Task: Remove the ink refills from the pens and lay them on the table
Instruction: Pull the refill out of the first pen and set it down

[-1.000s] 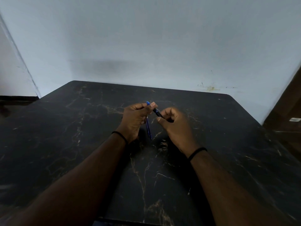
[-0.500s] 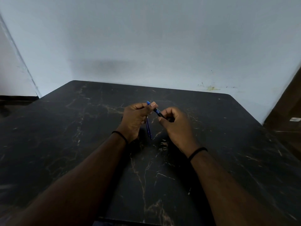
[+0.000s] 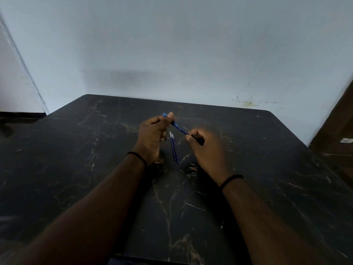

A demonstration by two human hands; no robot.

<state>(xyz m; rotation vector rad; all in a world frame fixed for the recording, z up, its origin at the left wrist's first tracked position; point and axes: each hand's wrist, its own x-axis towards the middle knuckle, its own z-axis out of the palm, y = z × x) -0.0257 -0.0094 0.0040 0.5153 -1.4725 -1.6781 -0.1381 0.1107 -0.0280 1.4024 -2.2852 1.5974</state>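
I see left hand [image 3: 152, 134] pinching slim blue plastic pen [image 3: 174, 124] | right hand [image 3: 206, 148] curled on its lower end | 2 thin blue refills [image 3: 173, 148] on black marble-patterned table [image 3: 267, 169] | risk: abrupt pull drops refill onto these 2

A: Counter [image 3: 267, 169] finish?
B: Dark stone look, marble-like, pale veining, smooth with a faint sheen.
A: Pen [image 3: 176, 125] and refills [image 3: 173, 148]?
B: Blue plastic, smooth; refill tops pale, translucent-looking.
A: Wall [image 3: 172, 44]?
B: Matt painted surface, stained at right.
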